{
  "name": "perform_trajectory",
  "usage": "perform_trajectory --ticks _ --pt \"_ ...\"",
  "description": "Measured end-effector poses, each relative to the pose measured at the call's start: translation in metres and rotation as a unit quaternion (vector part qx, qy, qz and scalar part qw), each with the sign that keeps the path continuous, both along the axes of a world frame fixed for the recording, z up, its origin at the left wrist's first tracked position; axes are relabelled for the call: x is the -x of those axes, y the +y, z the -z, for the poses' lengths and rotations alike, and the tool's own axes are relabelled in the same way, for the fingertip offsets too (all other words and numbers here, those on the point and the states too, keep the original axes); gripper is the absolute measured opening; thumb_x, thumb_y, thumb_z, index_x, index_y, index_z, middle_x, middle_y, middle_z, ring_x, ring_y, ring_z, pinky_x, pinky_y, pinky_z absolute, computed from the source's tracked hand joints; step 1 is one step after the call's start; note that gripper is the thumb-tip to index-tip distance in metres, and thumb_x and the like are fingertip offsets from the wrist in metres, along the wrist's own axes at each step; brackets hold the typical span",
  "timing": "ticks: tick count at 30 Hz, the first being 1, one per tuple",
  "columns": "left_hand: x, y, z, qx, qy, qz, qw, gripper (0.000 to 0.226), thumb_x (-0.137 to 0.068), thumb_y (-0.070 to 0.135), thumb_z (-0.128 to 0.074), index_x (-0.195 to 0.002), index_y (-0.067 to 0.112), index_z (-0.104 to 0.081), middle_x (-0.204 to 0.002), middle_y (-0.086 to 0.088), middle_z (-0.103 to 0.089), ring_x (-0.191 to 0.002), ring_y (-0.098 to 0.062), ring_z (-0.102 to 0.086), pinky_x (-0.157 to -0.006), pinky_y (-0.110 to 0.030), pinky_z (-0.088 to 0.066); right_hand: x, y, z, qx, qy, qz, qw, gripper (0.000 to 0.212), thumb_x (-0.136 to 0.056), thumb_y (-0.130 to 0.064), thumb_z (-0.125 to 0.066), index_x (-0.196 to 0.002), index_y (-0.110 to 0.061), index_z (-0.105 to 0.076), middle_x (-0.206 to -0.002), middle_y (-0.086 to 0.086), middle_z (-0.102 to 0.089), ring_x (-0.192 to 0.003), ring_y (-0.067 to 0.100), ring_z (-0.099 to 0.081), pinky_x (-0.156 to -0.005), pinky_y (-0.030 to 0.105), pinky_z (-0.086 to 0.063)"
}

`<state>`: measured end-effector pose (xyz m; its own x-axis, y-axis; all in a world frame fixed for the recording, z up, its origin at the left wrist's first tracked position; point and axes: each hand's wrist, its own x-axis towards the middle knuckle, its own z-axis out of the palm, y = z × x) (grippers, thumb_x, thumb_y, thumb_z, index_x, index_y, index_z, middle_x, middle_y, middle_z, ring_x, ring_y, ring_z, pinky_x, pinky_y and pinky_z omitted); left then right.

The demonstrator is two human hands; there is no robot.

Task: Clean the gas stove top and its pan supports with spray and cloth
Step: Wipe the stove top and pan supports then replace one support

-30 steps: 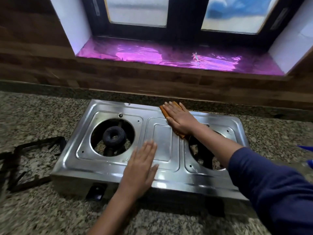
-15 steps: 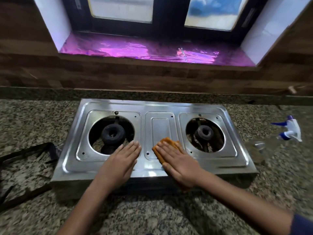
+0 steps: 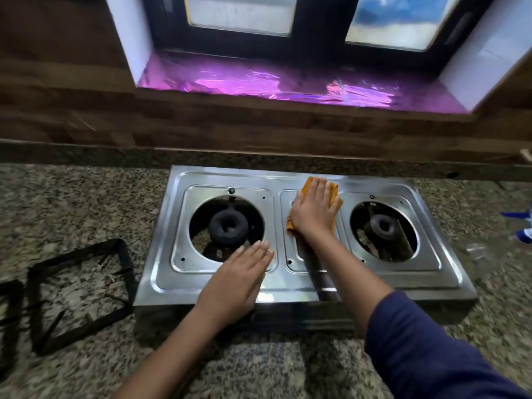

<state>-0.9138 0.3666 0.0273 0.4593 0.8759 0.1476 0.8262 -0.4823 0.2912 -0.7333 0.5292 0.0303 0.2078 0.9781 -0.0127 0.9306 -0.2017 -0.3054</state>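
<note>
Right hand point(image 3: 315, 210) flat, fingers straight, pressing orange cloth point(image 3: 334, 192) onto steel gas stove top point(image 3: 383, 279), centre rear. Left hand point(image 3: 240, 279) flat, released, resting near front edge. Black pan supports point(image 3: 128, 272) lower left on granite counter point(image 3: 72, 203); spray bottle point(image 3: 525, 234) at right edge.

dim room, window point(image 3: 316, 21) daylight, glare on stove top point(image 3: 288, 292), blurred edges
</note>
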Motion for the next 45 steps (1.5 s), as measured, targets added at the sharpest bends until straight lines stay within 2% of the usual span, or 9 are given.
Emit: perform_trajectory --ticks 6,12,17,21,24,28,31,38,45 --pt "0.001 0.0 0.006 -0.01 -0.009 0.0 1.0 0.055 -0.09 0.022 -0.042 -0.143 0.011 -0.045 -0.151 -0.007 -0.042 -0.141 -0.019 -0.037 -0.116 -0.038 -0.028 0.003 0.061 -0.004 0.009 -0.066 -0.161 0.985 0.06 -0.102 -0.041 -0.025 -0.156 -0.016 -0.014 -0.164 0.0 -0.01 -0.151 0.016 -0.006 -0.121 0.046 0.0" --pt "0.0 -0.001 0.004 -0.012 -0.008 0.004 1.0 0.056 -0.09 0.021 -0.044 -0.145 0.009 -0.042 -0.153 -0.008 -0.039 -0.143 -0.02 -0.034 -0.117 -0.038 -0.026 0.023 0.065 -0.008 -0.009 -0.08 -0.405 0.911 0.064 -0.097 -0.048 -0.017 -0.156 -0.022 -0.014 -0.164 -0.002 -0.011 -0.151 0.012 -0.006 -0.121 0.04 0.0" --pt "-0.001 -0.003 0.002 -0.012 -0.03 -0.009 0.999 0.051 -0.094 0.021 -0.041 -0.143 0.009 -0.046 -0.151 -0.008 -0.041 -0.143 -0.021 -0.034 -0.116 -0.041 -0.03 0.011 0.025 -0.009 -0.016 -0.065 -0.493 0.867 0.06 -0.1 -0.043 -0.02 -0.156 -0.019 -0.018 -0.162 0.0 -0.016 -0.15 0.013 -0.007 -0.119 0.036 0.006" --pt "0.001 -0.009 -0.006 -0.058 -0.124 -0.065 0.989 0.04 -0.092 0.017 -0.053 -0.13 0.01 -0.061 -0.142 -0.005 -0.054 -0.137 -0.022 -0.044 -0.11 -0.045 -0.038 -0.007 -0.051 -0.01 0.0 -0.041 -0.511 0.859 0.057 -0.102 -0.04 -0.026 -0.155 -0.021 -0.019 -0.163 -0.001 -0.013 -0.151 0.012 -0.004 -0.122 0.04 0.001" --pt "0.021 -0.015 -0.014 -0.083 -0.173 -0.119 0.974 0.04 -0.092 0.016 -0.056 -0.131 0.014 -0.06 -0.142 -0.001 -0.053 -0.138 -0.017 -0.042 -0.112 -0.045 -0.036 -0.016 -0.114 -0.016 0.017 -0.033 -0.504 0.863 0.057 -0.103 -0.039 -0.029 -0.156 -0.022 -0.014 -0.163 -0.004 -0.009 -0.15 0.007 0.001 -0.122 0.039 0.001" --pt "0.075 -0.019 -0.015 -0.067 -0.118 -0.235 0.963 0.045 -0.094 0.027 -0.045 -0.137 0.016 -0.053 -0.147 -0.004 -0.047 -0.14 -0.02 -0.038 -0.115 -0.047 -0.031 -0.002 -0.166 -0.018 0.018 -0.03 -0.459 0.888 0.059 -0.102 -0.042 -0.025 -0.156 -0.022 -0.014 -0.163 -0.006 -0.008 -0.15 0.006 0.002 -0.122 0.039 -0.001" --pt "0.108 -0.024 -0.005 -0.027 -0.083 -0.294 0.952 0.052 -0.095 0.034 -0.038 -0.14 0.012 -0.049 -0.152 -0.008 -0.04 -0.144 -0.023 -0.031 -0.116 -0.05 -0.026 0.031 -0.186 -0.014 -0.003 -0.02 -0.456 0.89 0.059 -0.101 -0.041 -0.028 -0.155 -0.018 -0.022 -0.162 -0.002 -0.018 -0.15 0.011 -0.008 -0.12 0.041 -0.006" --pt "0.123 -0.025 0.007 0.055 -0.189 -0.292 0.936 0.061 -0.1 0.051 -0.024 -0.15 0.017 -0.035 -0.16 0.003 -0.02 -0.148 -0.016 -0.018 -0.117 -0.036 -0.019 0.127 -0.176 -0.011 -0.015 -0.016 -0.494 0.869 0.062 -0.097 -0.043 -0.018 -0.153 -0.017 -0.03 -0.158 0.001 -0.03 -0.147 0.015 -0.023 -0.121 0.039 -0.009" --pt "0.125 -0.028 0.009 0.052 -0.203 -0.285 0.935 0.067 -0.096 0.056 -0.02 -0.151 0.019 -0.032 -0.161 0.006 -0.018 -0.149 -0.014 -0.015 -0.119 -0.036 -0.018 0.051 -0.171 -0.007 -0.006 0.014 -0.432 0.902 0.061 -0.098 -0.048 -0.02 -0.154 -0.023 -0.024 -0.161 -0.006 -0.02 -0.15 0.008 -0.009 -0.122 0.037 -0.005"
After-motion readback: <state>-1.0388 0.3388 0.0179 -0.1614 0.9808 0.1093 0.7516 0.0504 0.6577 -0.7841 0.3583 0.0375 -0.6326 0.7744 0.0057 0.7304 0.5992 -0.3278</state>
